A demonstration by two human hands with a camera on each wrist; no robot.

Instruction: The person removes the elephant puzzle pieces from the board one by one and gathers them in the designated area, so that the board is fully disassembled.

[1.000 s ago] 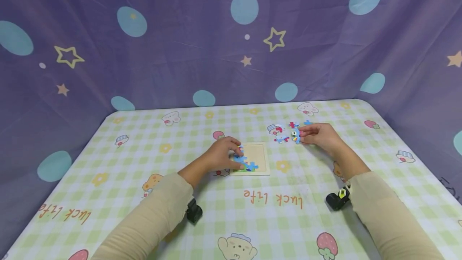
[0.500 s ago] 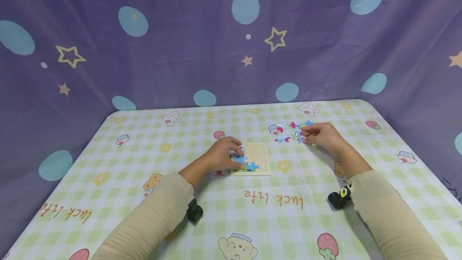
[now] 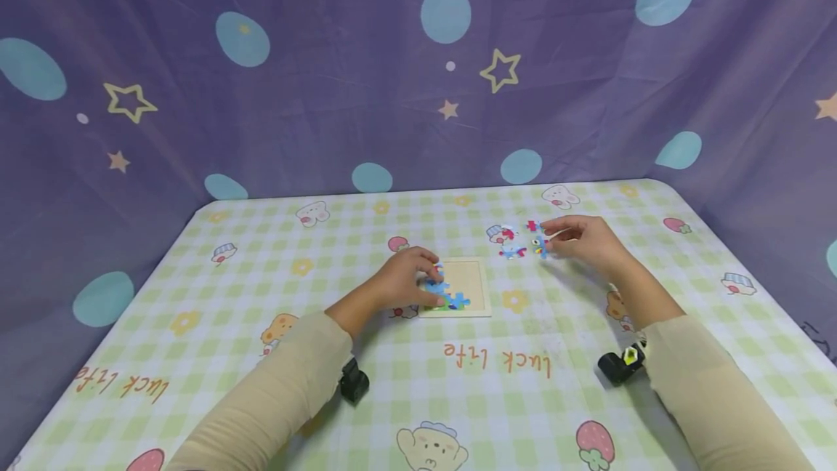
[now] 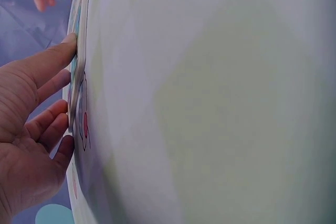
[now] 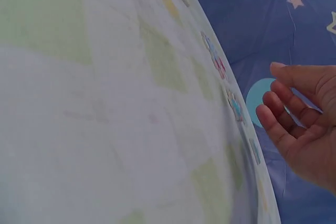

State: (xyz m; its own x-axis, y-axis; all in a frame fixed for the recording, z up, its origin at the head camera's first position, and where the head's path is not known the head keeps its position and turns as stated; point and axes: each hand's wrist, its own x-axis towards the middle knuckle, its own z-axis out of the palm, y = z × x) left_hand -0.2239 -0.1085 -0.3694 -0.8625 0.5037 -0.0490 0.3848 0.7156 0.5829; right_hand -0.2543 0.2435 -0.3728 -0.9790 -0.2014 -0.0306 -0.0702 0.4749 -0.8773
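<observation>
A shallow square wooden puzzle tray (image 3: pixel 485 286) lies mid-table, with joined blue and green jigsaw pieces (image 3: pixel 459 302) along its left and lower sides. My left hand (image 3: pixel 407 278) rests on its left side, thumb and fingers spread; in the left wrist view, fingertips (image 4: pixel 63 111) touch the tray's edge. To the right lie several loose jigsaw pieces: a blue one with an eye (image 3: pixel 539 246), a red and blue one (image 3: pixel 533 226), and a blue and red one (image 3: pixel 513 253). Above them hovers my right hand (image 3: pixel 582 240), its loosely bent fingers (image 5: pixel 278 124) holding nothing.
A green-checked tablecloth (image 3: pixel 366 369) with printed cartoons covers the table. Behind it hangs a purple curtain (image 3: pixel 314 107) with stars and dots. Another loose piece with white and red (image 3: pixel 508 234) lies left of the others.
My right hand has drawn back and up slightly from the blue piece with the eye, now covering the small blue piece behind it. The left hand stays on the tray.
</observation>
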